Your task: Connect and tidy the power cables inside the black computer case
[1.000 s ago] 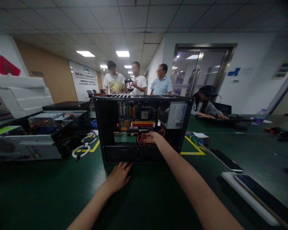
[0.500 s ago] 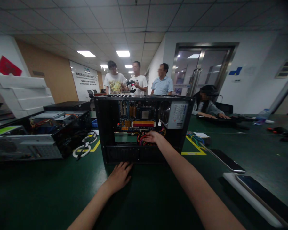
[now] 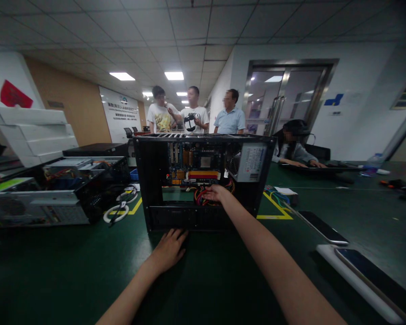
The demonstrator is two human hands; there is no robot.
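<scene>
An open black computer case [image 3: 172, 218] stands in front of me on the green table. Inside it I see a motherboard [image 3: 194, 153] with a red and yellow memory slot area. A silver power supply [image 3: 252, 163] sits at the upper right of the case. My right hand [image 3: 215, 193] reaches into the lower part, its fingers closed on a bundle of red, black and yellow cables [image 3: 198, 197]; the fingertips are partly hidden among the wires. Palm down on the table, my left hand [image 3: 170, 248] lies with fingers stretched against the case's bottom edge.
On the left lies another opened computer case [image 3: 84, 194], with a coiled white cable [image 3: 116, 213] beside it. Phones [image 3: 321, 227] and a white box [image 3: 352, 275] lie at the right. Several people stand or sit beyond; a plastic bottle [image 3: 373, 164] is at far right.
My hands and the case stay practically in place. In the background, one standing person has raised a hand and holds a black-and-white device lower. The view has shifted slightly.
</scene>
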